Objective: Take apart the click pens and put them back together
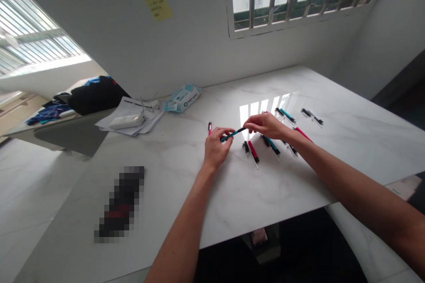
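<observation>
My left hand [215, 147] grips the barrel of a teal pen [229, 135] between thumb and fingers. The fingertips of my right hand [265, 125] pinch the black end of the same pen, in line with the barrel. Whether the two parts are fully joined is too small to tell. Just behind my left hand lies a red pen [210, 127]. Below and beside my right hand are pens taken apart: a red barrel [253, 150] with black pieces and a thin white refill [256, 162], and a teal barrel [272, 144] with its own refill.
More pen parts lie farther right, including a teal barrel [286, 114] and a white one [314, 116]. At the back stand a wipes packet [183, 99] and papers [102, 120] under a white device [127, 121]. A blurred dark object [121, 205] lies left on the marble-patterned table [159, 212].
</observation>
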`<act>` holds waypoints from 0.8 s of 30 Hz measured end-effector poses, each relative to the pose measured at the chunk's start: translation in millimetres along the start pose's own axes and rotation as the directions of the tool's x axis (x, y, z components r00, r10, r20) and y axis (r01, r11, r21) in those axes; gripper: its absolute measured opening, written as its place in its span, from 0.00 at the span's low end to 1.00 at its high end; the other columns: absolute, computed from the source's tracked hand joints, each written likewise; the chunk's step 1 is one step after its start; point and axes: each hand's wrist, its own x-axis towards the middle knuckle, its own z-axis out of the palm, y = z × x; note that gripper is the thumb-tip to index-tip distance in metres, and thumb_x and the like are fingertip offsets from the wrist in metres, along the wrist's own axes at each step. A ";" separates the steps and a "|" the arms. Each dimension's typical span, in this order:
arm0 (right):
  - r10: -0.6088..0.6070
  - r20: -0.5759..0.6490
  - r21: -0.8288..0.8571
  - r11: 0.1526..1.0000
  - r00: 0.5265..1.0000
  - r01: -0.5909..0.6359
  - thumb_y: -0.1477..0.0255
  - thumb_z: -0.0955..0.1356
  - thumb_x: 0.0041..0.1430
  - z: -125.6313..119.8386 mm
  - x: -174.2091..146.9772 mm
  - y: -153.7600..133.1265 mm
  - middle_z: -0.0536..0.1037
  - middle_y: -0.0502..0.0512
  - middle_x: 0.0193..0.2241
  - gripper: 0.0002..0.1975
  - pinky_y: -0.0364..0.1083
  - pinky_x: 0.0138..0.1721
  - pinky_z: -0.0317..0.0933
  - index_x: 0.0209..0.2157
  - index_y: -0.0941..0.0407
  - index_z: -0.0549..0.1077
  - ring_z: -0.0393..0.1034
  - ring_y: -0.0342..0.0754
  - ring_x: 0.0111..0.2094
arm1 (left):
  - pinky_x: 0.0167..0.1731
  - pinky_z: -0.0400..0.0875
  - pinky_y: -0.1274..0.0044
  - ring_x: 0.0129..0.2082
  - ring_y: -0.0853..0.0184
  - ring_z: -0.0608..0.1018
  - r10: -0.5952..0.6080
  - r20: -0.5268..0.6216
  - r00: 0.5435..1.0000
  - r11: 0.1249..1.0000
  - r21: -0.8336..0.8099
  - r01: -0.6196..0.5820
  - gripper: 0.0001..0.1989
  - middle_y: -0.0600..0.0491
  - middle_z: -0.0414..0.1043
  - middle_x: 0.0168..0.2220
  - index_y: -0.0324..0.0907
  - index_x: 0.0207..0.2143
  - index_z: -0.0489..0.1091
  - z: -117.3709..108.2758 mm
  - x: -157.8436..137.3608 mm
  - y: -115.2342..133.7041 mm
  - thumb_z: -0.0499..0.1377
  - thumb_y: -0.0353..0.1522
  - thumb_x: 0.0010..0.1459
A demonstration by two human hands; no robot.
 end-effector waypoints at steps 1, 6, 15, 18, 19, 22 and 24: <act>-0.015 0.001 0.030 0.999 1.000 0.015 0.57 0.71 0.64 0.1 -0.4 -0.2 0.83 0.53 0.29 0.16 0.49 0.36 0.68 0.43 0.54 0.82 0.77 0.49 0.31 | 0.43 0.78 0.72 0.37 0.65 0.81 -0.006 0.001 1.000 1.000 0.003 0.006 0.11 0.51 0.79 0.41 0.47 0.43 0.82 0.2 -0.2 -0.6 0.63 0.28 0.60; -0.032 -0.021 0.080 0.996 0.999 0.033 0.60 0.73 0.61 -0.3 -0.5 -0.9 0.84 0.55 0.34 0.12 0.50 0.39 0.69 0.40 0.54 0.80 0.78 0.50 0.35 | 0.42 0.77 0.73 0.38 0.65 0.81 -0.006 0.005 1.000 1.000 -0.005 0.006 0.12 0.51 0.79 0.41 0.48 0.43 0.82 1.0 -0.6 -3.5 0.63 0.28 0.60; -0.024 -0.008 0.029 0.999 1.000 0.024 0.57 0.71 0.63 -1.8 -2.2 -4.7 0.82 0.54 0.28 0.14 0.48 0.31 0.63 0.38 0.55 0.80 0.72 0.47 0.29 | 0.45 0.78 0.72 0.40 0.64 0.81 0.014 0.011 1.000 1.000 -0.008 -0.014 0.12 0.51 0.79 0.42 0.48 0.44 0.82 1.5 -0.9 -4.4 0.63 0.28 0.60; -0.040 -0.001 0.011 0.999 0.999 0.040 0.58 0.72 0.63 -1.7 -2.5 -4.6 0.82 0.53 0.29 0.14 0.48 0.33 0.64 0.41 0.54 0.79 0.73 0.47 0.29 | 0.45 0.77 0.72 0.41 0.65 0.81 0.023 0.016 1.000 1.000 -0.012 -0.023 0.12 0.51 0.79 0.42 0.48 0.44 0.82 1.5 -1.0 -3.9 0.63 0.28 0.61; -0.053 0.002 0.013 0.998 0.999 0.053 0.59 0.73 0.62 -1.4 -2.6 -4.4 0.82 0.53 0.29 0.13 0.48 0.33 0.65 0.41 0.54 0.79 0.73 0.47 0.30 | 0.45 0.77 0.72 0.41 0.65 0.81 0.023 0.017 1.000 1.000 -0.011 -0.023 0.12 0.51 0.79 0.42 0.48 0.44 0.82 1.6 -1.0 -3.9 0.63 0.27 0.61; -0.065 -0.015 -0.016 0.998 0.998 0.065 0.59 0.72 0.63 -0.5 -2.6 -3.6 0.81 0.53 0.28 0.13 0.49 0.34 0.65 0.37 0.54 0.79 0.74 0.48 0.30 | 0.45 0.78 0.72 0.40 0.65 0.81 0.023 0.016 1.000 1.000 -0.010 -0.023 0.11 0.51 0.80 0.42 0.48 0.43 0.82 2.0 -0.9 -4.3 0.63 0.27 0.61; -0.074 -0.030 -0.023 0.997 0.997 0.073 0.59 0.73 0.62 0.2 -2.2 -3.0 0.81 0.53 0.29 0.13 0.48 0.33 0.65 0.39 0.54 0.79 0.73 0.47 0.30 | 0.45 0.78 0.72 0.41 0.65 0.81 0.026 0.013 1.000 1.000 -0.008 -0.026 0.11 0.51 0.80 0.42 0.48 0.43 0.81 2.2 -0.8 -4.6 0.63 0.27 0.61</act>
